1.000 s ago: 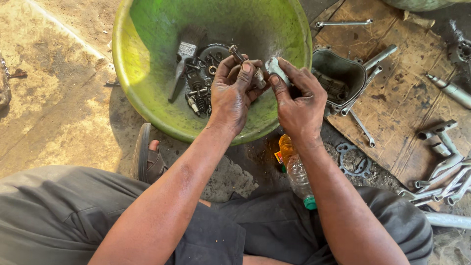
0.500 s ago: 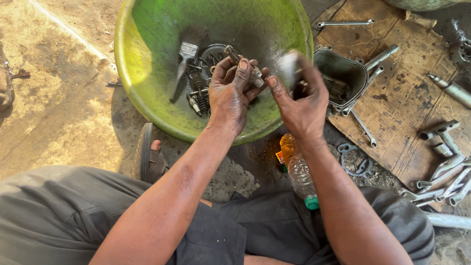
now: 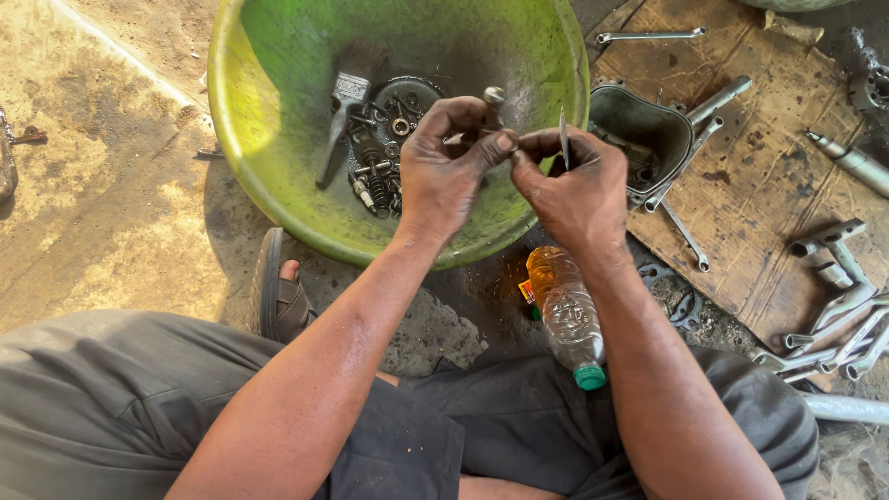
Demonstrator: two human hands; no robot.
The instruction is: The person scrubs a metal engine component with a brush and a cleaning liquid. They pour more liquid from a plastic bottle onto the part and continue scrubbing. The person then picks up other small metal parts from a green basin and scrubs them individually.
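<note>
My left hand (image 3: 444, 167) and my right hand (image 3: 579, 190) meet over the near rim of a large green plastic basin (image 3: 278, 185). The left fingers pinch a small metal bolt-like part (image 3: 493, 95) whose rounded head sticks up. In the right fingers is a thin flat metal piece (image 3: 562, 139), held edge-on and upright. The fingertips of both hands touch. In the basin's bottom lie a paintbrush (image 3: 341, 116) and a heap of small dark oily metal parts (image 3: 384, 148).
A plastic bottle (image 3: 565, 310) with orange liquid and a green cap lies between my legs. A wooden board (image 3: 769, 176) at right carries a dark metal engine cover (image 3: 644, 130), wrenches and metal tubes (image 3: 833, 324). My sandalled foot (image 3: 278, 292) rests by the basin.
Both hands have stayed over the basin's rim. The right hand has turned its metal piece from flat to edge-on, and the left fingers have shifted on the bolt-like part.
</note>
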